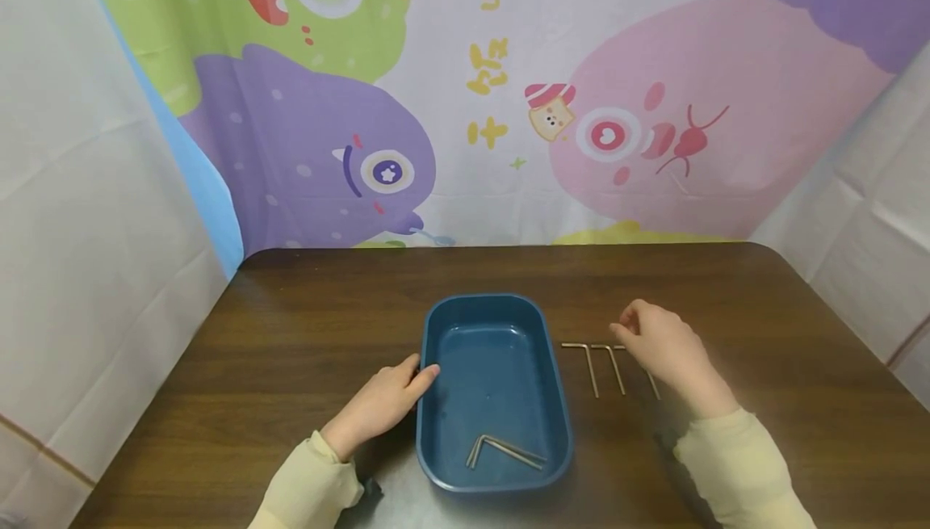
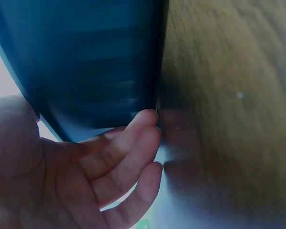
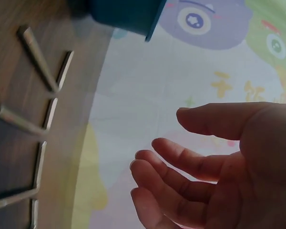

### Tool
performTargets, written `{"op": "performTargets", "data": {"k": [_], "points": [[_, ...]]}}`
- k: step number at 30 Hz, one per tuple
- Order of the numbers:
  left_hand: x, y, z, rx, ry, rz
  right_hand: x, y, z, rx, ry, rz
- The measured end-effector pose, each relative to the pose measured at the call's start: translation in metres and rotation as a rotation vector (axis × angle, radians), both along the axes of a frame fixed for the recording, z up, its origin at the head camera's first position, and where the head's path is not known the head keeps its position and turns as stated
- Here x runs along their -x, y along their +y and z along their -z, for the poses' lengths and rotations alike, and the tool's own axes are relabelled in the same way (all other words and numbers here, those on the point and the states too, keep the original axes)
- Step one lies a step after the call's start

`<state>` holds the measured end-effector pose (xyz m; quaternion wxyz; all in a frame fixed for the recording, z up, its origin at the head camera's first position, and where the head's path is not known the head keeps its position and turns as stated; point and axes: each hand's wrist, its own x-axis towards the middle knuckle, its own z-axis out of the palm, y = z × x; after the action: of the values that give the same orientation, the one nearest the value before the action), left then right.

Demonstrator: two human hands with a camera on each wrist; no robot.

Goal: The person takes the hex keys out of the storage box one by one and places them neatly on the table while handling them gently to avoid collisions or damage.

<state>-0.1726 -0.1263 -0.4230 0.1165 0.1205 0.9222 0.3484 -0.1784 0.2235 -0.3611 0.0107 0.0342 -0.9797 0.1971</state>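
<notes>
A blue rectangular bin [image 1: 494, 384] stands on the table. My left hand [image 1: 385, 400] holds its left side, thumb over the rim and fingers along the outer wall; the left wrist view shows the fingertips [image 2: 148, 117] low by the bin's base. Inside the near end lie a few L-shaped hex keys [image 1: 508, 450]. To the right of the bin, several more hex keys [image 1: 592, 371] lie in a row. Above that row hovers my right hand [image 1: 664, 351], partly hiding the rightmost key. Its loosely bent fingers hold nothing in the right wrist view, thumb apart from them.
The brown wooden table [image 1: 327, 295] extends to both sides of the bin. Behind its far edge hangs a cartoon-printed cloth [image 1: 479, 190]. Pale cloth panels [image 1: 94, 230] flank the table on the left and right.
</notes>
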Motion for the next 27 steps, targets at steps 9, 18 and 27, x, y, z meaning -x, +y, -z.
{"op": "performTargets", "data": {"k": [9,18,27], "points": [[-0.001,0.0,-0.001,-0.001,-0.002,-0.004,-0.007,-0.016,-0.007,0.033,0.06,-0.057],[0.0,0.0,0.0,0.0,-0.003,-0.006,-0.012,-0.035,-0.008,0.031,0.117,-0.129],[0.001,0.0,0.003,-0.004,-0.007,-0.009,-0.02,-0.057,-0.006,0.028,0.145,-0.213]]}}
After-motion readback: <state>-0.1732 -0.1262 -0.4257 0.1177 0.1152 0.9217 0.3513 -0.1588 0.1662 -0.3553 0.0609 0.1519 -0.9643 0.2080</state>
